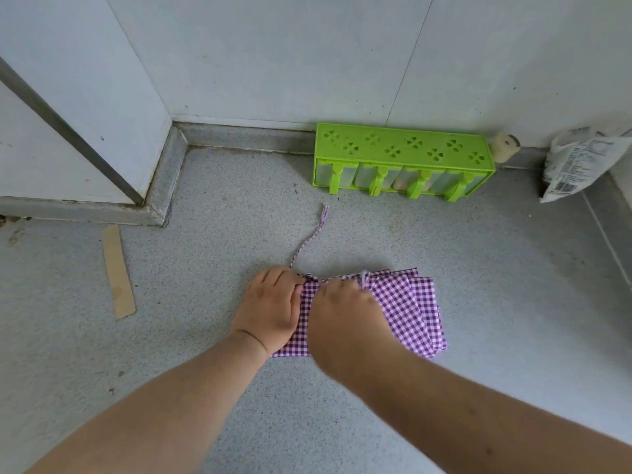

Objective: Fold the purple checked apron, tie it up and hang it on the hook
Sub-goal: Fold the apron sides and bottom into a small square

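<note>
The purple checked apron [407, 309] lies folded into a thick stack on the grey speckled counter, near the middle. My left hand [270, 306] grips its left end, fingers curled at the upper left corner. My right hand [345, 313] lies over the middle of the stack and pinches a strap loop near the top edge. One thin checked strap [313, 237] runs from the top left corner away toward the wall. No hook is in view.
A green plastic seasoning rack [403, 162] with several lidded compartments stands against the back wall. A crumpled white bag [578, 165] leans in the right corner. A strip of brown tape [118, 271] lies on the left. A wall corner [160, 172] juts in at left.
</note>
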